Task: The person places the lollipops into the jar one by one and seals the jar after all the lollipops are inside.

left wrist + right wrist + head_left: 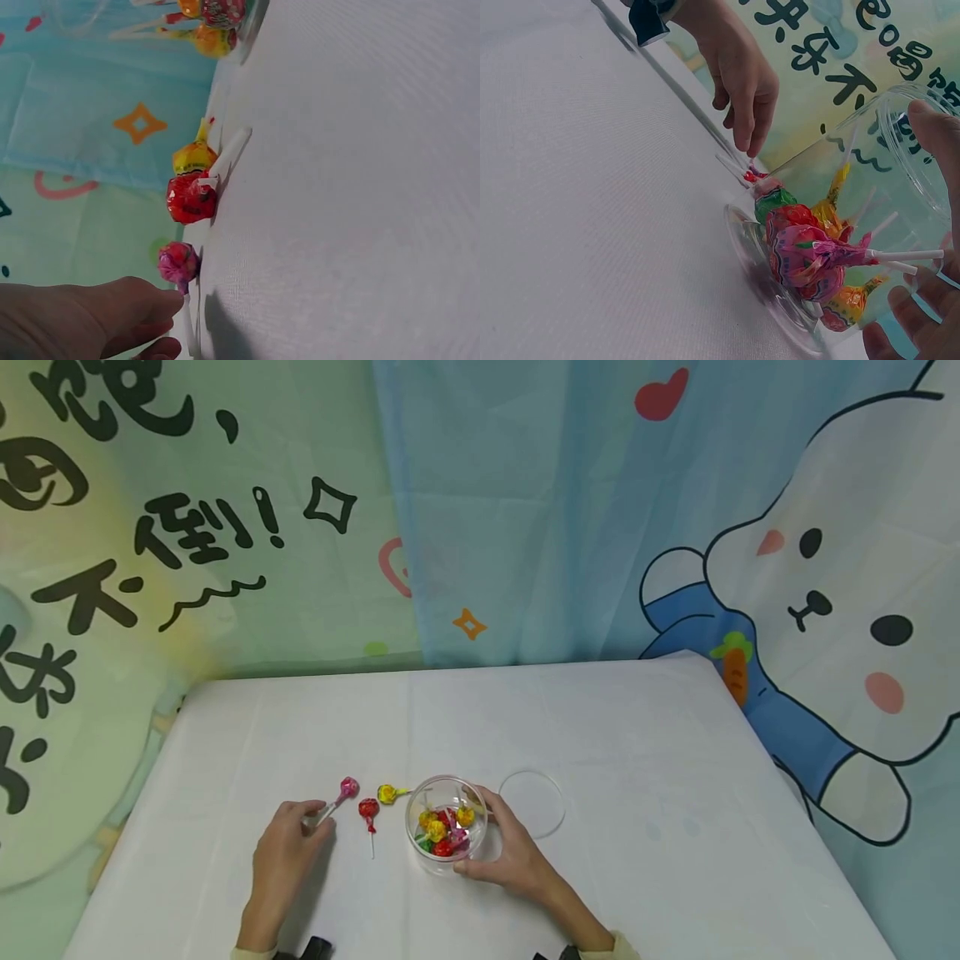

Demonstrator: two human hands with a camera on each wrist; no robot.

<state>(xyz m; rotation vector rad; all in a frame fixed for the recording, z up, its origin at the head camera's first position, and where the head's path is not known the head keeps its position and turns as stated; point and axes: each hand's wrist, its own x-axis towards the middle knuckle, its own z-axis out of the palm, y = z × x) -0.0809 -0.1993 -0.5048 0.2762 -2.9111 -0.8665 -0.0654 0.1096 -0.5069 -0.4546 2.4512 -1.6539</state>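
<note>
In the head view my left hand [287, 852] pinches the white stick of a pink lollipop [348, 787], whose wrapped head points away. The left wrist view shows thumb and fingers at the stick, just below the pink head [178, 262]. My right hand [517, 852] grips a clear jar [446, 782] around its side, fingers on the far side and thumb on the near one. Inside the jar lie several wrapped lollipops [810, 255] in red, yellow, green and pink. Between the hands, a red lollipop [368, 810] and a yellow lollipop [387, 794] lie on the table.
A clear round lid or ring [561, 802] lies on the white-covered table [637, 752], right of the jar. Behind the table hangs a printed cloth [510, 527] with a rabbit and lettering. Dark wrist straps [317, 948] show near the bottom edge.
</note>
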